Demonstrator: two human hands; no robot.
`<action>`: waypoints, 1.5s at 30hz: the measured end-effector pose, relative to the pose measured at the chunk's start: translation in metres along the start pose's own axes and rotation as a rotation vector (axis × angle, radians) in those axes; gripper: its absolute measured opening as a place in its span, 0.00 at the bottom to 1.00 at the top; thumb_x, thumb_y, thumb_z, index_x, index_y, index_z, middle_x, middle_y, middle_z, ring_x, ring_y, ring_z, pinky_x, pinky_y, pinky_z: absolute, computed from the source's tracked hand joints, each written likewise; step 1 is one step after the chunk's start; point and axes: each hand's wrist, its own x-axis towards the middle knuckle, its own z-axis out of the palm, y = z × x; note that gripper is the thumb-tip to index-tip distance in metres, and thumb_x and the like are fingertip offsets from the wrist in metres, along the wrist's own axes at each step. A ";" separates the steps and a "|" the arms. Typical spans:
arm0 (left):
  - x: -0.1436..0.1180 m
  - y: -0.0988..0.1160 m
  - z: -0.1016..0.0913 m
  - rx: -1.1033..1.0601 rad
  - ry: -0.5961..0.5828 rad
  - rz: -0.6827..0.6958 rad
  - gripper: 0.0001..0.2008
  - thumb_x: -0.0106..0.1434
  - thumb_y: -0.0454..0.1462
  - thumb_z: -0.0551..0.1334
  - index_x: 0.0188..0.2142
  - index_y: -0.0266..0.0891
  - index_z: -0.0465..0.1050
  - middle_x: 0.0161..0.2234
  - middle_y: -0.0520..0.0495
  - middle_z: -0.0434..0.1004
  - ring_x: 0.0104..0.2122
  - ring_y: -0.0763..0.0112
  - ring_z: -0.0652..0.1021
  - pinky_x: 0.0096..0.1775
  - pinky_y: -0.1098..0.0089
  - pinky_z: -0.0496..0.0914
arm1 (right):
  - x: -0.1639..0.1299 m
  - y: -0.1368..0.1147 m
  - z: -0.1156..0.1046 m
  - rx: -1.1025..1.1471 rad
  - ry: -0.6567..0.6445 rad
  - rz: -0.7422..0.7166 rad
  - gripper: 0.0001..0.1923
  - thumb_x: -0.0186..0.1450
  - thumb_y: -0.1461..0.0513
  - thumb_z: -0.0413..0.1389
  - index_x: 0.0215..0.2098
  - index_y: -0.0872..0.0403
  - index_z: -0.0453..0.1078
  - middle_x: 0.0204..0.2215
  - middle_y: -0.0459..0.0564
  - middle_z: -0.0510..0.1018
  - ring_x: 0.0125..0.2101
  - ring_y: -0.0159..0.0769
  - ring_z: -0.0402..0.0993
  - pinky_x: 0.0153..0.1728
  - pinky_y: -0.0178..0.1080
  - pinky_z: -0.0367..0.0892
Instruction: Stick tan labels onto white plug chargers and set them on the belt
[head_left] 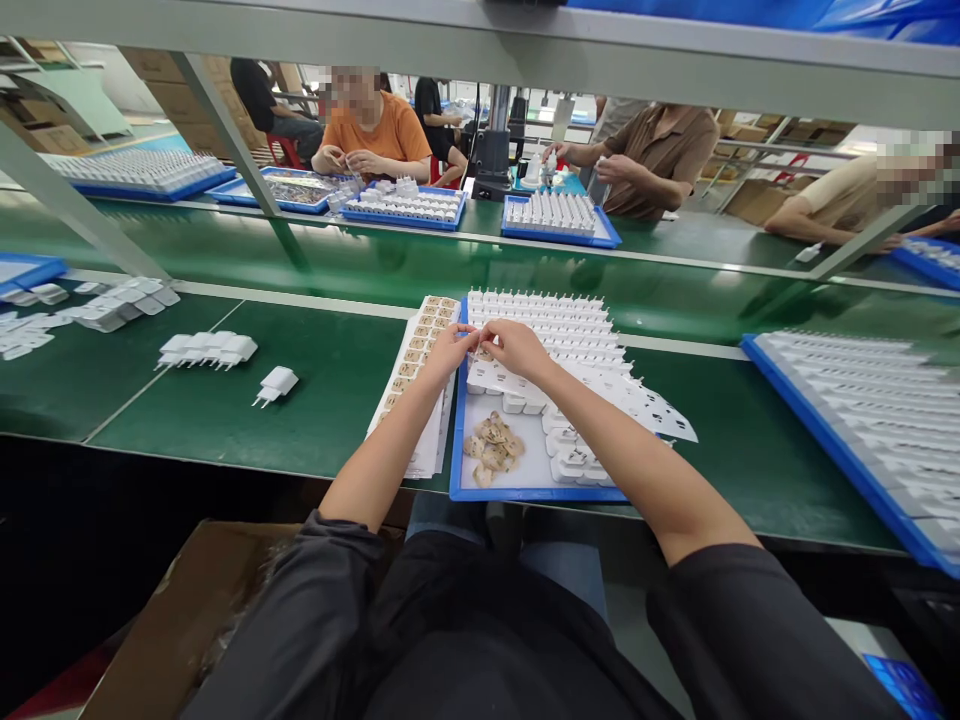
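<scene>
Where hands (480, 350) meet, both pinching a tiny part (478, 348); orientation indiscernible.

Small part pinched between left hand (448, 350) and right hand (516, 348): too tiny to identify, fingertips cover it. Right forearm hides part of the white housings on the blue tray (455, 470). Tan pieces (493, 448) near tray's front edge: detail unreadable. Right-side tray (825, 420) cut by picture edge. Co-workers' faces blurred.

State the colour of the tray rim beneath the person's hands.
Blue rim around a white tray floor, clearest in the head view.
</scene>
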 end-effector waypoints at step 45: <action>-0.188 -0.008 0.015 -0.141 -0.055 -0.099 0.26 0.63 0.59 0.61 0.55 0.52 0.63 0.44 0.48 0.79 0.37 0.65 0.81 0.33 0.66 0.78 | -0.219 -0.084 0.010 0.851 0.377 -0.049 0.03 0.68 0.63 0.59 0.37 0.47 0.75 0.32 0.48 0.82 0.34 0.39 0.79 0.37 0.42 0.75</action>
